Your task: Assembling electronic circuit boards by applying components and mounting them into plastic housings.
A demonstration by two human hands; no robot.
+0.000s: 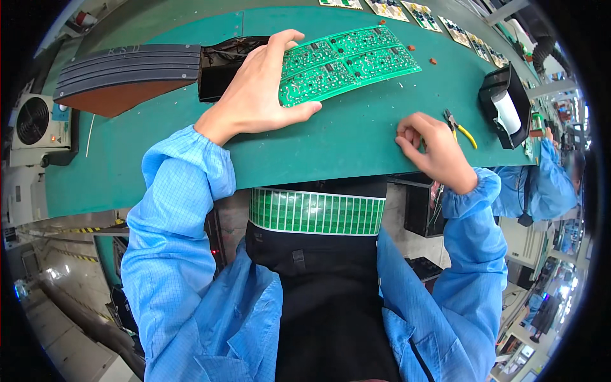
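My left hand [258, 92] spans the left end of a green circuit board panel [350, 60], thumb along its near edge and fingers at the far edge. The panel is divided into several sections with small parts on them, and it lies tilted over the green tabletop. Near the table's front edge is my right hand [434, 148], its fingers curled in; whatever may be between them is hidden. Just right of that hand lies a pair of cutters [468, 135] with yellow handles.
A black-topped ribbed case [130, 73] and a dark open box [216, 79] stand at the left. At the right is a black bin [506, 105] with a white roll. Small brown parts [433, 61] lie beyond the panel; several boards [423, 16] line the far edge.
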